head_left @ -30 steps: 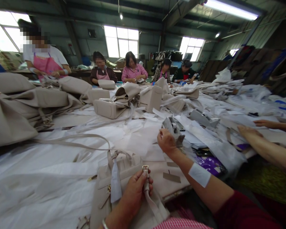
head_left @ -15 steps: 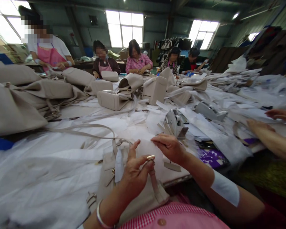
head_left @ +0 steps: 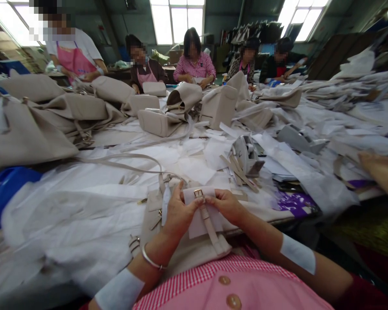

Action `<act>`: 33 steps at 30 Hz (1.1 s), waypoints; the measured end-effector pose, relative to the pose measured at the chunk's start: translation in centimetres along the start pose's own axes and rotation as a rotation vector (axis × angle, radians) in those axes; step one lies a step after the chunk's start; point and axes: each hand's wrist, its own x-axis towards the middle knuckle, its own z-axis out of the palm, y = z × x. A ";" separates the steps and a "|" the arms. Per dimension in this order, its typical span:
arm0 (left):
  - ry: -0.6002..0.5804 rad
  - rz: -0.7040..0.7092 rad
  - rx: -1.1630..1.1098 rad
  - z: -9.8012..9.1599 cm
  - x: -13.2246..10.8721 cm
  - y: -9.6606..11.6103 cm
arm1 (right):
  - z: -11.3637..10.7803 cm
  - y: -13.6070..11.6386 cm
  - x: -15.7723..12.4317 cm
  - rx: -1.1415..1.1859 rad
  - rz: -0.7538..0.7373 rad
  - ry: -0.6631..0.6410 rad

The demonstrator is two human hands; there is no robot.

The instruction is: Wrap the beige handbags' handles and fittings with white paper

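Note:
A beige handbag [head_left: 187, 254] lies at the table's near edge in front of me. Its strap [head_left: 210, 228] ends in a small gold buckle [head_left: 198, 193]. My left hand [head_left: 177, 213] pinches the strap just below the buckle. My right hand [head_left: 226, 205] pinches a small white sheet of tissue paper [head_left: 200, 215] that lies behind the buckle and strap. Both hands are closed and meet at the buckle. A long thin beige shoulder strap [head_left: 126, 165] loops away from the bag to the left.
White wrapping paper [head_left: 84, 206] covers the table. Beige bags [head_left: 32, 129] pile up at left and in the middle [head_left: 158, 120]. A tape dispenser [head_left: 248, 155] stands behind my hands. Another person's arm [head_left: 381, 172] rests at right. Several people work at the far side.
My right hand has come back from the paper near the tape dispenser with a white sheet and brought it to the buckle. My left hand kept hold of the strap throughout.

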 end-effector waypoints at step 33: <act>-0.423 -0.097 -0.202 2.2 -2.0 -0.1 | 0.4 -1.0 -2.4 -0.583 -0.428 0.174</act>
